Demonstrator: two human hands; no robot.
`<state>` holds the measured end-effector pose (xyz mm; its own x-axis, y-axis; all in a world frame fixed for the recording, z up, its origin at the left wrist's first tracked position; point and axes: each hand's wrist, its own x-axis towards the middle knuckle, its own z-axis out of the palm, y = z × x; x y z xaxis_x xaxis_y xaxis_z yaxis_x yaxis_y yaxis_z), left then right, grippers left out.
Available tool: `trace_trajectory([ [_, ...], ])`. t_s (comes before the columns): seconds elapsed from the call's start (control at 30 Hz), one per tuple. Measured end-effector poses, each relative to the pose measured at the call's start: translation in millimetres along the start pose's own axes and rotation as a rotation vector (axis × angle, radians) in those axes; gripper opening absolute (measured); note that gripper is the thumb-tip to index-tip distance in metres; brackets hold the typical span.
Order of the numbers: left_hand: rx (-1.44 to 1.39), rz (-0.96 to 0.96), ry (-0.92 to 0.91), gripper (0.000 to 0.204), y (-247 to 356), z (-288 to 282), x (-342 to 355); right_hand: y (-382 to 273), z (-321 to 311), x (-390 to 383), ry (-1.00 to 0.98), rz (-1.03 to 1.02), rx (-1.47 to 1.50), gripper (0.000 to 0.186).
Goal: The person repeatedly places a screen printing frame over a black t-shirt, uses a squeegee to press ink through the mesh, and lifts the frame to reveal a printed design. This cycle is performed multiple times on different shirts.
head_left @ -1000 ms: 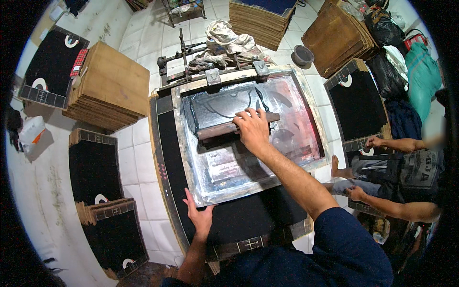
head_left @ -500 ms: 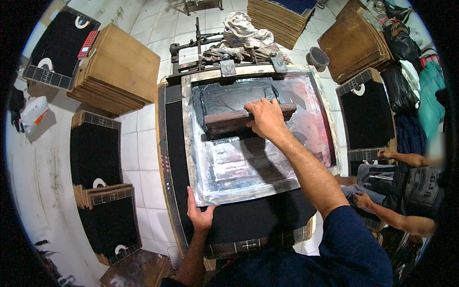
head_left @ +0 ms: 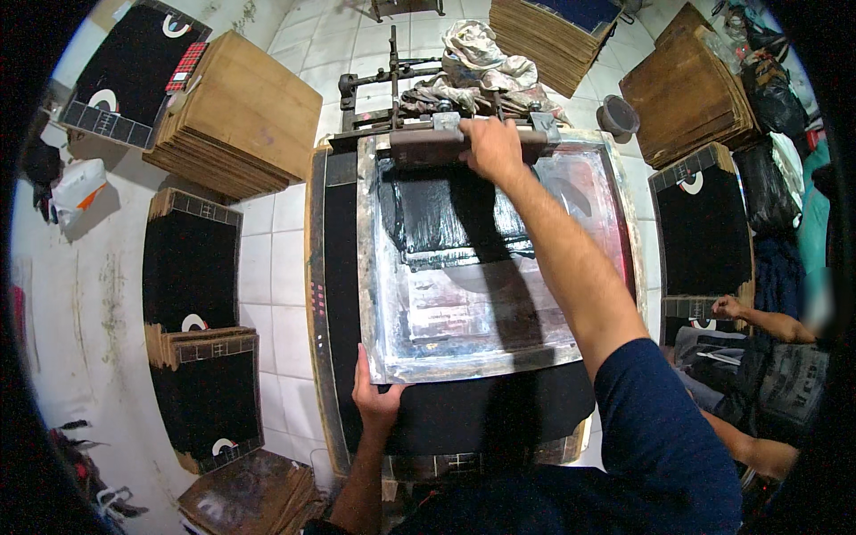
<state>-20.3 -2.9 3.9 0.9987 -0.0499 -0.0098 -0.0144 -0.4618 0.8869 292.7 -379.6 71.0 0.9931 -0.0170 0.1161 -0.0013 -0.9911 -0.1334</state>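
Note:
A screen printing frame [head_left: 366,254] lies over a board covered in black fabric [head_left: 486,406]. My right hand [head_left: 496,152] is closed on the top of a wide brown squeegee [head_left: 419,149] at the frame's far end. Below its blade, wet black ink [head_left: 437,209] coats the far left part of the mesh, while the nearer mesh looks pale and streaked. My left hand [head_left: 378,401] grips the frame's near left corner, thumb along the front edge and fingers along the side. The squeegee's lower edge is partly hidden from me.
Metal hinge clamps [head_left: 446,121] hold the frame's far side, with crumpled rags [head_left: 486,58] behind. Stacked boards [head_left: 241,111] stand left, and black-covered boards [head_left: 192,267] line both sides. A grey cup [head_left: 617,116] sits far right. Another person's arm [head_left: 771,321] reaches in at right.
My right hand has pushed the squeegee to the frame's far end, and black ink now shows on the mesh behind it. My left hand stays on the corner. The view shifted slightly.

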Motion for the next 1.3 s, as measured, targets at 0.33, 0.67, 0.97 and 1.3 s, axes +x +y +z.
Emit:
trace_trajectory([
  [0.33,-0.061,0.018,-0.023,0.115,6,-1,3,-56,-7,-193,0.344,-0.008,0.034,0.035],
  [0.67,-0.107,0.151,0.067,0.119,96,-39,4,-121,-81,-327,0.764,0.035,0.132,0.044],
  [0.97,-0.375,0.422,0.168,0.097,46,-122,97,-109,-256,-209,0.875,-0.055,-0.018,0.036],
  [1.3,0.133,-0.981,-0.181,0.048,-366,-140,-236,-78,-359,-83,0.784,0.065,-0.007,0.055],
])
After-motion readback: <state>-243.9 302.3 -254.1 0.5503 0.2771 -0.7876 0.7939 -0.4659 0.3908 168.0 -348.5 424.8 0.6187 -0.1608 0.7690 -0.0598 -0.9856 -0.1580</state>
